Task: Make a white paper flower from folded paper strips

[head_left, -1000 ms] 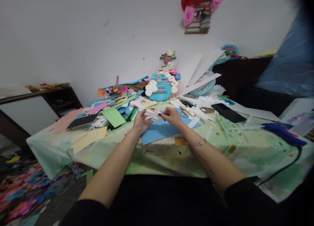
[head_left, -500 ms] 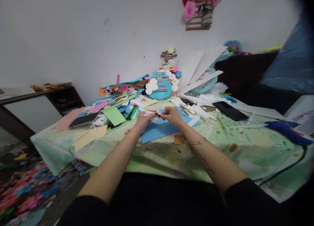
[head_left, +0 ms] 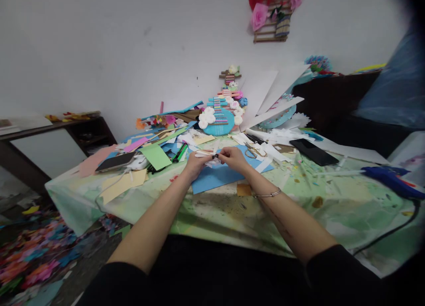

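Note:
Both of my hands meet over a blue sheet of paper (head_left: 219, 175) near the middle of the table. My left hand (head_left: 194, 164) and my right hand (head_left: 234, 158) pinch a small white folded paper piece (head_left: 206, 155) between their fingertips. The fingers of both hands are closed on it. A thin bracelet sits on my right wrist. Scissors (head_left: 251, 152) lie just right of my right hand.
The table wears a green stained cloth (head_left: 299, 208) strewn with coloured paper scraps. A black phone (head_left: 314, 152) and a blue glue gun (head_left: 392, 180) with a cord lie to the right. Another phone (head_left: 114, 161) lies left. A blue paper guitar craft (head_left: 217, 120) leans at the back.
The white paper piece, fanned out wider a second ago, is now pressed flatter and narrower between my fingers. My hands stay in place; the view has shifted slightly.

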The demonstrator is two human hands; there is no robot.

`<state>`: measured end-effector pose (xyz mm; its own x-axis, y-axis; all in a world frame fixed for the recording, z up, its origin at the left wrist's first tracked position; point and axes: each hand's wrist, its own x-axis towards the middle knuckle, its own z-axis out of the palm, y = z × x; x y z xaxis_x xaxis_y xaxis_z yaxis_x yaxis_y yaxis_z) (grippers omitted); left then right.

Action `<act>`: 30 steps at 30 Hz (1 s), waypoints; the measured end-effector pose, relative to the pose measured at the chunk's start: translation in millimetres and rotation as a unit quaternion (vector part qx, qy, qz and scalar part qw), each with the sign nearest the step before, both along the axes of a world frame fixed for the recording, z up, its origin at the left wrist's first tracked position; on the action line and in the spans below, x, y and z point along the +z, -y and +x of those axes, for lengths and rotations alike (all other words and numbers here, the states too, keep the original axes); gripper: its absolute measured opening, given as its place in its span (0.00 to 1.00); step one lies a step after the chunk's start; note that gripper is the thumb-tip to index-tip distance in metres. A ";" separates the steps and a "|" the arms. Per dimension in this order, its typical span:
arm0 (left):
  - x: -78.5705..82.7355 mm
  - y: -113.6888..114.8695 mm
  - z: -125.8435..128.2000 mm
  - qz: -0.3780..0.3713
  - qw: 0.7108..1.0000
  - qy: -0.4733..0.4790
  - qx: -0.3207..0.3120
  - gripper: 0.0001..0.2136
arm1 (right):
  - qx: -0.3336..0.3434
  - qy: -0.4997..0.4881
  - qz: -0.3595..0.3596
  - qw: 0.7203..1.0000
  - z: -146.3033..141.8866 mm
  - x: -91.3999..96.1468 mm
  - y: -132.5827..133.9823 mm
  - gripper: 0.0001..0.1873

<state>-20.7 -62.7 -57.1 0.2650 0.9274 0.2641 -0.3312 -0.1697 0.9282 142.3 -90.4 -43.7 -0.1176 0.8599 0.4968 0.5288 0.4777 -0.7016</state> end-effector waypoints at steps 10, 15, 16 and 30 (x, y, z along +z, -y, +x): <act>-1.8 1.0 2.7 0.017 1.000 -0.005 0.003 0.12 | 0.043 -0.088 -0.031 0.995 1.5 -4.6 -6.3 0.09; -0.2 3.7 3.7 0.003 1.000 -0.002 -0.006 0.11 | 0.042 -0.093 -0.030 0.994 1.7 -5.5 -8.1 0.10; 0.1 4.2 3.7 -0.001 1.000 -0.001 -0.008 0.11 | 0.040 -0.091 -0.029 0.995 1.7 -5.5 -8.2 0.10; 0.4 3.8 3.2 -0.016 1.000 -0.005 -0.016 0.09 | 0.060 -0.135 -0.023 0.989 2.3 -4.6 -8.5 0.11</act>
<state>-17.5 -66.5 -56.7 0.2966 0.9267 0.2306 -0.3258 -0.1288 0.9366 144.7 -81.9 -48.3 -0.0879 0.8703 0.4846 0.2614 0.4896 -0.8318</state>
